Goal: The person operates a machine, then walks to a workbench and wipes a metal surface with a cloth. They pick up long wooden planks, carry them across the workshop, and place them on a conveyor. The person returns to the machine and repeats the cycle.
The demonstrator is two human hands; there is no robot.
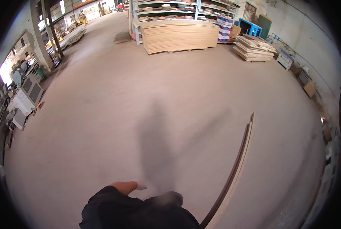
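Observation:
Past the edge of a black sleeve, my left hand shows only as a small, pale grey, blurred shape low in the picture, perhaps gloved. Its fingers cannot be made out, and nothing is seen in it. On my right, a long thin dark brown strip and a pale wood-coloured strip run side by side from the lower edge forward over the floor. Their near ends are out of the picture. My right hand is not in view, so what bears the strips is hidden.
Ahead stands a stack of large pale boards before a loaded shelf rack. A pile of rough-edged sheets lies to its right, near a blue machine frame. White and grey machines line the left side, by a pillar.

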